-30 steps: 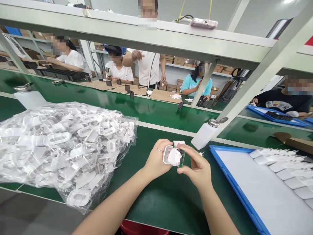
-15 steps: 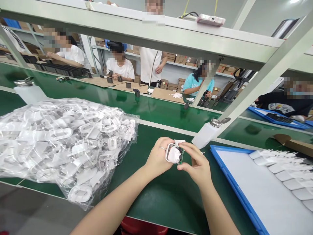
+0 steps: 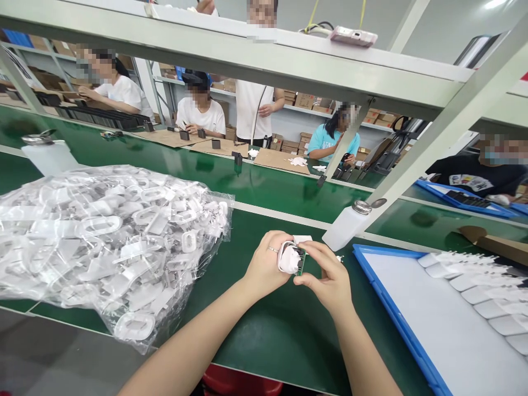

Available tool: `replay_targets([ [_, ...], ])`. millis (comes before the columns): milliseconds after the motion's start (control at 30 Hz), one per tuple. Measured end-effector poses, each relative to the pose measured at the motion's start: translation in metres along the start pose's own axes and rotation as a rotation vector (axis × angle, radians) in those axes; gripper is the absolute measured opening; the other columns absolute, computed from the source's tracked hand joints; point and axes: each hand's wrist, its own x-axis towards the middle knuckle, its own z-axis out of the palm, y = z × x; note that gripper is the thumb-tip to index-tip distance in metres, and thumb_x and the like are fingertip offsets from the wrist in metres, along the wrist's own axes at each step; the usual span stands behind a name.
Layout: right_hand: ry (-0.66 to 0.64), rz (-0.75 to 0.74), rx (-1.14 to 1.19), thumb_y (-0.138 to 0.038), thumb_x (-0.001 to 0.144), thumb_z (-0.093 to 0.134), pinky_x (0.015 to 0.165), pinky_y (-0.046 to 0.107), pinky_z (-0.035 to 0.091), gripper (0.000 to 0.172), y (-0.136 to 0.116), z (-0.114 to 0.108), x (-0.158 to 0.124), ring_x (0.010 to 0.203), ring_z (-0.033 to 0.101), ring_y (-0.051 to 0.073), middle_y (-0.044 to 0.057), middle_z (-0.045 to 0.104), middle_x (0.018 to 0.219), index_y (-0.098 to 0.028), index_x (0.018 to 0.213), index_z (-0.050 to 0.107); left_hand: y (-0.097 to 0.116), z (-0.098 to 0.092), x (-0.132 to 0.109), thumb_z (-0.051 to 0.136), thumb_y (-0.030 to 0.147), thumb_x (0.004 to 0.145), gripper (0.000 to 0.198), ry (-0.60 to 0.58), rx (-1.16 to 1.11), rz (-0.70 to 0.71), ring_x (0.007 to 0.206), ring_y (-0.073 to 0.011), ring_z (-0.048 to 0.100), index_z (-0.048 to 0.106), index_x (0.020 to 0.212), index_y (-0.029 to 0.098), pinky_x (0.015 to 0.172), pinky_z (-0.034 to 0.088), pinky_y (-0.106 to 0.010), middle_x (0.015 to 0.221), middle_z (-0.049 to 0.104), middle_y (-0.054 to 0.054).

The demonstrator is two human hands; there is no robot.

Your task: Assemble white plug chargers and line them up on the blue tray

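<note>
My left hand point(image 3: 267, 258) is closed around a white plastic housing point(image 3: 282, 259) with a rounded open rim, which faces right. White putty-like material sits in its mouth, against dark components. Between the thumb and fingers of my right hand point(image 3: 330, 275) is a green circuit board point(image 3: 301, 262), held at the housing's opening. The board stands on edge, partly inside the rim; how deep it reaches is hidden. A flat white piece point(image 3: 302, 239) shows just above the board. Both hands are over the green work surface point(image 3: 268, 330).
A clear bag of white plastic parts point(image 3: 111, 236) lies at left. At right, a blue-rimmed tray point(image 3: 396, 313) holds rows of white parts point(image 3: 478, 291). Pump bottles point(image 3: 345, 225) stand on the bench. Co-workers sit across the green belt point(image 3: 272, 179), beyond a metal frame.
My right hand has shifted slightly left, bringing the circuit board closer to the housing. On the belt, small black items have moved rightward. The standing person's hand has risen slightly.
</note>
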Motion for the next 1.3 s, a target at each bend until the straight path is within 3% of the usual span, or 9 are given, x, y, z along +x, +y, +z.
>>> replay_targets([
  [400, -0.027, -0.114, -0.115, -0.032, 0.057, 0.060, 0.071, 0.030, 0.042, 0.047, -0.004, 0.000, -0.002, 0.082, 0.049, 0.018, 0.002, 0.050, 0.093, -0.030, 0.102, 0.045, -0.005, 0.003, -0.003, 0.055, 0.015, 0.054, 0.043, 0.023, -0.086, 0.098, 0.086, -0.0143, 0.044, 0.036, 0.093, 0.022, 0.070, 0.041, -0.028, 0.091, 0.040, -0.004],
  [667, -0.028, -0.241, -0.182, -0.026, 0.064, 0.055, 0.073, 0.033, 0.040, 0.046, -0.008, 0.003, -0.003, 0.078, 0.049, 0.017, 0.002, 0.053, 0.087, -0.026, 0.107, 0.036, 0.002, 0.001, -0.001, 0.052, 0.012, 0.058, 0.039, 0.104, -0.116, 0.182, 0.087, -0.0153, 0.045, 0.035, 0.092, 0.022, 0.068, 0.042, -0.030, 0.092, 0.039, -0.004],
  [833, -0.063, -0.187, -0.150, -0.028, 0.064, 0.054, 0.068, 0.031, 0.041, 0.043, -0.009, 0.003, -0.003, 0.074, 0.050, 0.016, 0.002, 0.053, 0.082, -0.024, 0.103, 0.036, 0.002, 0.002, -0.002, 0.052, 0.011, 0.057, 0.038, 0.117, -0.143, 0.198, 0.088, -0.0150, 0.045, 0.036, 0.091, 0.021, 0.071, 0.041, -0.031, 0.091, 0.039, -0.004],
  [967, -0.108, -0.102, -0.077, -0.032, 0.061, 0.057, 0.070, 0.031, 0.042, 0.052, -0.006, 0.002, -0.004, 0.082, 0.048, 0.017, 0.003, 0.050, 0.091, -0.025, 0.106, 0.032, 0.001, 0.004, -0.002, 0.053, 0.011, 0.055, 0.039, 0.087, -0.206, 0.076, 0.086, -0.0145, 0.046, 0.037, 0.089, 0.021, 0.070, 0.041, -0.030, 0.089, 0.041, -0.003],
  [1133, -0.151, -0.083, -0.016, -0.033, 0.061, 0.057, 0.078, 0.033, 0.037, 0.051, -0.003, 0.004, -0.003, 0.094, 0.041, 0.019, 0.005, 0.042, 0.103, -0.026, 0.106, 0.034, 0.001, 0.003, -0.001, 0.055, 0.013, 0.054, 0.036, 0.037, -0.250, -0.043, 0.085, -0.0144, 0.046, 0.041, 0.086, 0.021, 0.072, 0.039, -0.029, 0.090, 0.043, -0.002],
  [1200, -0.123, 0.016, 0.063, -0.030, 0.065, 0.052, 0.077, 0.033, 0.037, 0.043, 0.000, 0.007, -0.001, 0.090, 0.043, 0.017, 0.005, 0.043, 0.100, -0.026, 0.105, 0.036, 0.001, 0.003, 0.000, 0.056, 0.016, 0.054, 0.036, -0.015, -0.297, -0.105, 0.086, -0.0146, 0.045, 0.043, 0.088, 0.021, 0.073, 0.039, -0.028, 0.093, 0.043, -0.003],
  [1300, -0.044, 0.257, 0.273, -0.029, 0.070, 0.044, 0.072, 0.032, 0.040, 0.032, 0.006, 0.012, 0.002, 0.079, 0.048, 0.014, 0.004, 0.046, 0.093, -0.024, 0.101, 0.037, -0.001, 0.004, 0.002, 0.056, 0.021, 0.056, 0.040, -0.114, -0.462, -0.316, 0.081, -0.0129, 0.046, 0.041, 0.094, 0.022, 0.067, 0.040, -0.024, 0.093, 0.045, -0.003],
])
